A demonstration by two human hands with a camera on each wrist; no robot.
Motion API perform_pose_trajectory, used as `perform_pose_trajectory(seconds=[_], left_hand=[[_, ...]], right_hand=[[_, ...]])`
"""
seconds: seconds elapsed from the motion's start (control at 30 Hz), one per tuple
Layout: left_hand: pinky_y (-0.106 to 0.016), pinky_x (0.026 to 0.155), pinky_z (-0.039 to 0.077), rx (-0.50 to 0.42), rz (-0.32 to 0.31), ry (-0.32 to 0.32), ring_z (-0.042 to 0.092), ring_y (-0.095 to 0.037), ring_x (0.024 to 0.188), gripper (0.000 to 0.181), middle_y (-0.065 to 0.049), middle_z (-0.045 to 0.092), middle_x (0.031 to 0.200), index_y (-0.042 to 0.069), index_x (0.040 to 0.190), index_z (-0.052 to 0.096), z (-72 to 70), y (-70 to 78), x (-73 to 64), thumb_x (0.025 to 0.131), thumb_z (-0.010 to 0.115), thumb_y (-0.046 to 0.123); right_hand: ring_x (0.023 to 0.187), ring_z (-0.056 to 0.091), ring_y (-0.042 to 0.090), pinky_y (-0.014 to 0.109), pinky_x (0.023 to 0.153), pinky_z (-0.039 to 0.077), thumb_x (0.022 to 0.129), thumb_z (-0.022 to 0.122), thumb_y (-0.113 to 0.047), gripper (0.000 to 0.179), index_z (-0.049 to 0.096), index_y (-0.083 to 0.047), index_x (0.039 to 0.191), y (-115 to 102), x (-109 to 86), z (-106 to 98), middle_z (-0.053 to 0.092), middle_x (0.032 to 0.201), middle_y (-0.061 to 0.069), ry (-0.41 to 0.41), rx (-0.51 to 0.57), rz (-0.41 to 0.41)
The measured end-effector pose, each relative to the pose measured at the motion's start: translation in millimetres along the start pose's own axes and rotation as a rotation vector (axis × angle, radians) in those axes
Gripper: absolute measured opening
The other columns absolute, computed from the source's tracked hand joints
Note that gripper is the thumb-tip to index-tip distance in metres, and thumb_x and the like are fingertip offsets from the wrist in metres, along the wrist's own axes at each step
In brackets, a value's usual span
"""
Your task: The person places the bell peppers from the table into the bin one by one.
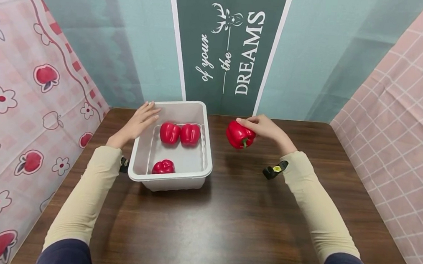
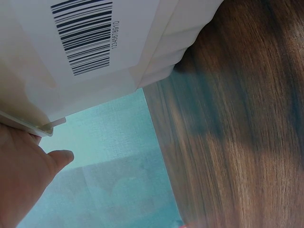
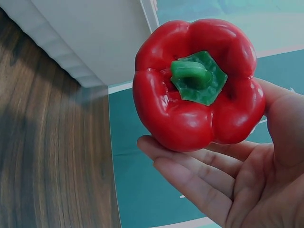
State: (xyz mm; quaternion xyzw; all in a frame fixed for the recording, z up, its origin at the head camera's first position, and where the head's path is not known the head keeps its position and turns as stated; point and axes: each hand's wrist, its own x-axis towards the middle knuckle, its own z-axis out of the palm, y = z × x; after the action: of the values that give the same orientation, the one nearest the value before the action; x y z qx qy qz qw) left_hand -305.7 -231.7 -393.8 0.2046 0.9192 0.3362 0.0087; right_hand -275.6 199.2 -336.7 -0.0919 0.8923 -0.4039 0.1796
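Note:
My right hand (image 1: 264, 126) grips a red bell pepper (image 1: 238, 135) above the table, to the right of a white plastic bin (image 1: 178, 181). In the right wrist view the pepper's green stem (image 3: 195, 76) faces the camera, with fingers beneath it. My left hand (image 1: 137, 122) rests at the bin's left rim, its fingers fairly straight and reaching over the edge. Inside the bin, two red bell peppers (image 1: 180, 134) sit side by side toward the back. Another red bell pepper (image 1: 163, 167) lies at the front left, partly hidden by the front wall.
The bin stands on a dark wooden table (image 1: 240, 231), left of centre. A barcode label (image 2: 88, 38) is on its outer side. Behind the table hangs a teal and green cloth (image 1: 129, 36); pink patterned cloths (image 1: 4, 130) border both sides.

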Motion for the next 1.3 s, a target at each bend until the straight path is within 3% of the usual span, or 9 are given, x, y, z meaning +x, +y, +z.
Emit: perform_pose_trajectory(seconds=[0.9, 1.3], left_hand=[[-0.055, 0.112, 0.003, -0.003, 0.011, -0.013, -0.002, -0.027, 0.144, 0.054, -0.014, 0.013, 0.155, 0.006, 0.141, 0.04, -5.4, -6.1, 7.0, 0.098, 0.042, 0.038], [-0.054, 0.112, 0.002, -0.001, 0.014, -0.024, -0.002, -0.028, 0.144, 0.054, -0.014, 0.013, 0.154, 0.007, 0.141, 0.04, -8.4, -7.2, 10.0, 0.098, 0.041, 0.039]], right_hand=[[0.084, 0.063, 0.025, 0.036, 0.068, 0.056, 0.09, 0.053, -0.046, 0.053, 0.061, 0.0, 0.117, -27, 7.6, 10, 0.065, 0.103, 0.017, -0.02, 0.058, 0.003], [0.087, 0.064, 0.028, 0.036, 0.068, 0.056, 0.089, 0.052, -0.053, 0.058, 0.061, -0.003, 0.117, -36, 11.6, 13, 0.065, 0.103, 0.016, -0.019, 0.079, -0.004]])
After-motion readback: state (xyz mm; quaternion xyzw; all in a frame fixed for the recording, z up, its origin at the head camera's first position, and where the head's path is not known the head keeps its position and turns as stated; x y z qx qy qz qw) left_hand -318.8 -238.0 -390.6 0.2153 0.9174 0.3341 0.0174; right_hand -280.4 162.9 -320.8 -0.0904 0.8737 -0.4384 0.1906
